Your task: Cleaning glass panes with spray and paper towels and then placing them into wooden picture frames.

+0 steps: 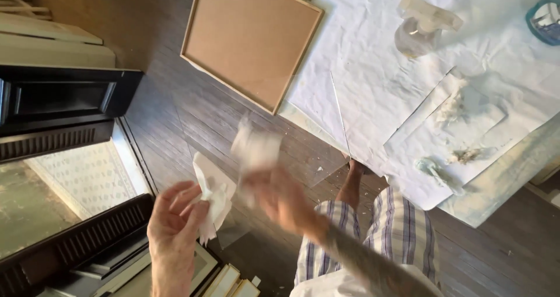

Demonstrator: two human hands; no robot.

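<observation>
I am looking down at a clear glass pane [256, 151] held out over the dark wood floor [175, 116], its far edge reaching up toward the white paper sheet [373, 58] on the table. My left hand [175, 221] is pinching a piece of white paper towel [213, 195] between thumb and fingers, closed on it near the pane's lower left corner. My right hand [280, 198] is blurring with motion and gripping a second white wad [255, 148], pressed against the glass face. The risk I am judging here is the pane itself: it is hanging mostly in the air, and I cannot tell how firmly its edge is being supported through the towel. If the rubbing hand is pushing too hard, the glass could be tipping out of the left grip, dropping toward the knee in plaid shorts [373, 233] or striking the cork board [251, 37] leaning below. A bare edge could also be cutting a finger where the towel is slipping.
</observation>
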